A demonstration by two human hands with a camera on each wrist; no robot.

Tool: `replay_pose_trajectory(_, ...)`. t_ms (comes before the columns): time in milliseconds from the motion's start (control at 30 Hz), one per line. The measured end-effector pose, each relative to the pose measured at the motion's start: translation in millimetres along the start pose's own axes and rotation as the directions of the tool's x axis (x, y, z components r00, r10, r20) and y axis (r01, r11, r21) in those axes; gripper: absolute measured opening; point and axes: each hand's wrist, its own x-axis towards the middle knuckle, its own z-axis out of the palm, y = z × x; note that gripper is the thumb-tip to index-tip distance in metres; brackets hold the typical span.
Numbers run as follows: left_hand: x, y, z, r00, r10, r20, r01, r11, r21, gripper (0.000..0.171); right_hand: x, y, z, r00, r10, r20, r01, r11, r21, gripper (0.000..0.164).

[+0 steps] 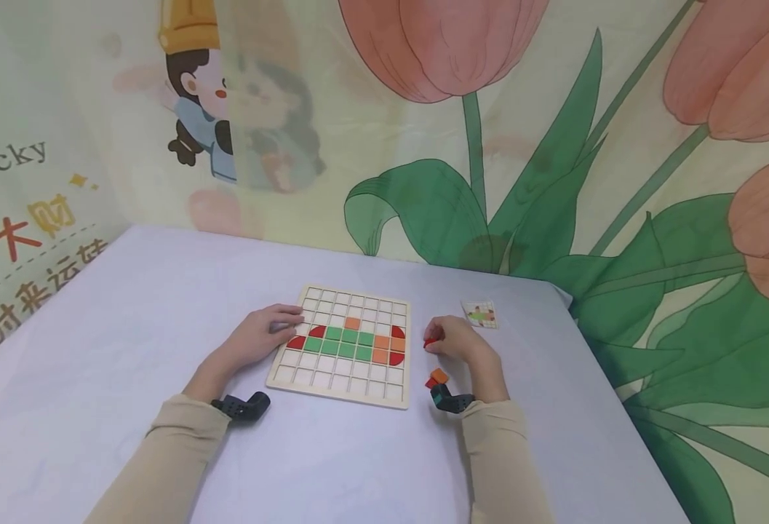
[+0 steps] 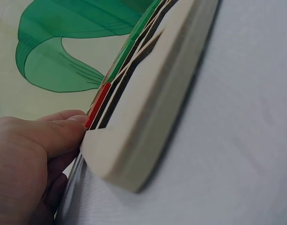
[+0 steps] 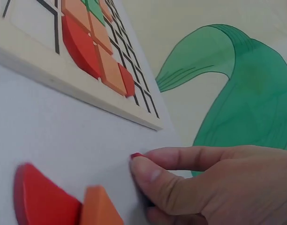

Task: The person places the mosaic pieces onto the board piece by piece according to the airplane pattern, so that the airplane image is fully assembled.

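A wooden grid board [image 1: 337, 397] lies on the table, with green, orange and red pieces set in its squares. My left hand [image 1: 263, 336] touches the board's left edge, fingertips beside a red piece [image 2: 99, 105]. To the right of the board, my right hand [image 1: 452, 338] pinches a small red piece [image 3: 136, 155] between thumb and finger, most of it hidden by the fingertips. Close to the right wrist, a loose orange piece [image 1: 439, 375] and a loose red piece [image 3: 44, 199] sit together on the table.
A small pattern card [image 1: 481, 314] lies beyond the right hand. Black wrist cameras are strapped on both wrists, the left one [image 1: 245, 407] near the board's front corner. Behind the white table [image 1: 181, 291] hangs a printed cloth with tulips.
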Motion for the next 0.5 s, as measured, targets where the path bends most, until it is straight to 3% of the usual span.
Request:
replay_pose_trajectory(267,2.0,0.2,2.2,1.0,-0.013,0.009,0.013,1.0,-0.014,0.034,17.1,-8.4,10.6,0.992,0.035,-0.12,-0.033,0.999,0.023,0.012)
replay_pose_trajectory(400,0.7,-1.1,4.1,1.0,0.009,0.005,-0.009,1.0,-0.007,0.033,22.5,-9.7,12.3,0.983,0.096,-0.155,-0.086,0.994,0.075,0.016)
replay_pose_trajectory(500,-1.3,-2.1,1.6,1.0,0.001,-0.012,-0.001,1.0,-0.003,0.033,27.3,-12.6,10.9,0.983,0.086,-0.16,-0.072,0.994,0.087,0.015)
